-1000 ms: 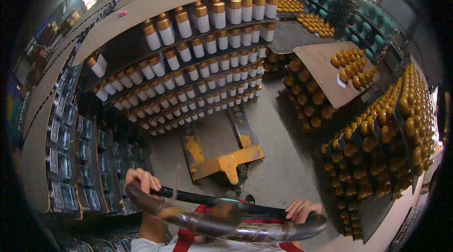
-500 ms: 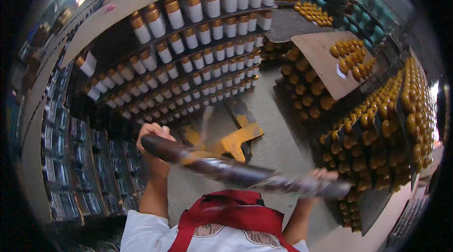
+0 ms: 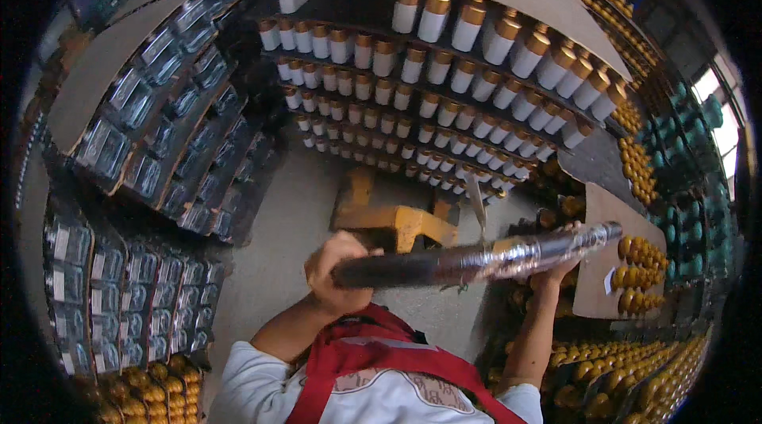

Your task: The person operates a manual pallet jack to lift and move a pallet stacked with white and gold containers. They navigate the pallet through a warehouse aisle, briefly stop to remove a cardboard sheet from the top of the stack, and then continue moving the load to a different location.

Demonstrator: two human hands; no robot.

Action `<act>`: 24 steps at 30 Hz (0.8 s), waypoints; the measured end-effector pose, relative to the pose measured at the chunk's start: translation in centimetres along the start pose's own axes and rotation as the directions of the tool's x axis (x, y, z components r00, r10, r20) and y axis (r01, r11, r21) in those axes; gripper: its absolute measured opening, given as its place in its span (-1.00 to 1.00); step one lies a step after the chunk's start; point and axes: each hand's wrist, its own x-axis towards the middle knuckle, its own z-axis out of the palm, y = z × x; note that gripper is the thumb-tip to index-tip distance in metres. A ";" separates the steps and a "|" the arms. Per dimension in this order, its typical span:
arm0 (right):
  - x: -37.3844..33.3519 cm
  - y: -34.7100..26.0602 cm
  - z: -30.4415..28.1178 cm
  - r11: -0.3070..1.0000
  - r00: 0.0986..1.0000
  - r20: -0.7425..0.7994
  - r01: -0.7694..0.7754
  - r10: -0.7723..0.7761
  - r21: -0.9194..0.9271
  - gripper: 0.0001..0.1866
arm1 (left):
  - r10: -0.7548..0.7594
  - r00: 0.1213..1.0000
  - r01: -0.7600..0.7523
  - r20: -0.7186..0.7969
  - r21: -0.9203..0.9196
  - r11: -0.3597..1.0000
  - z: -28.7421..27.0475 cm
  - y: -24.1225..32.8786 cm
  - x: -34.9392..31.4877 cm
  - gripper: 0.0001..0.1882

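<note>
A thick dark handle bar [image 3: 452, 264] runs across in front of my body, its right part covered in shiny, crinkled wrapping. My left hand [image 3: 337, 269] is closed around its left end. Near the other end, my right hand [image 3: 562, 261] grips the bar, with its fingers partly hidden behind it. A thin grey lever [image 3: 477, 200] sticks up by the middle of the bar. Beyond and below stands the yellow base of a pallet jack [image 3: 405, 221] on the grey floor; the link between base and bar is hidden.
Ahead, a tiered stack holds white bottles with gold tops [image 3: 468, 25]. Layered clear glass containers [image 3: 131, 98] stand at left. Amber round items [image 3: 641, 265] sit on boards at right, with green glassware [image 3: 675, 217] behind. Grey floor [image 3: 274, 225] shows between the stacks.
The view has turned left, so the bottle stack and pallet jack appear farther right. The bar has swung from sloping down rightward to rising slightly rightward. Both hands keep hold.
</note>
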 end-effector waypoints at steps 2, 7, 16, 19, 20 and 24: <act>2.9 2.0 -0.9 0.997 0.960 0.273 -0.076 0.070 0.012 -0.69 | 0.033 0.999 -0.030 -0.027 0.095 0.995 0.4 -0.5 1.6 -0.77; 6.4 4.4 6.8 0.989 0.987 0.159 0.017 0.007 -0.150 -0.87 | 0.021 0.995 -0.002 -0.101 0.183 0.983 2.0 -1.6 3.3 -0.76; 8.1 6.7 13.1 0.993 0.966 0.258 0.021 0.010 -0.118 -0.77 | -0.215 0.941 0.235 -0.261 0.048 0.971 2.3 -8.6 9.1 -0.86; 6.4 6.6 14.8 0.991 0.985 0.167 -0.021 0.044 -0.134 -0.76 | -0.194 0.942 0.217 -0.273 0.054 0.975 1.4 -11.7 11.7 -0.89; 6.1 6.6 15.1 0.991 0.983 0.182 -0.004 0.029 -0.136 -0.77 | -0.227 0.942 0.239 -0.247 0.017 0.971 1.3 -11.8 12.8 -0.91; 6.3 7.3 15.5 0.992 0.985 0.170 0.023 -0.002 -0.121 -0.78 | -0.210 0.956 0.220 -0.204 0.027 0.975 1.6 -13.9 15.7 -0.92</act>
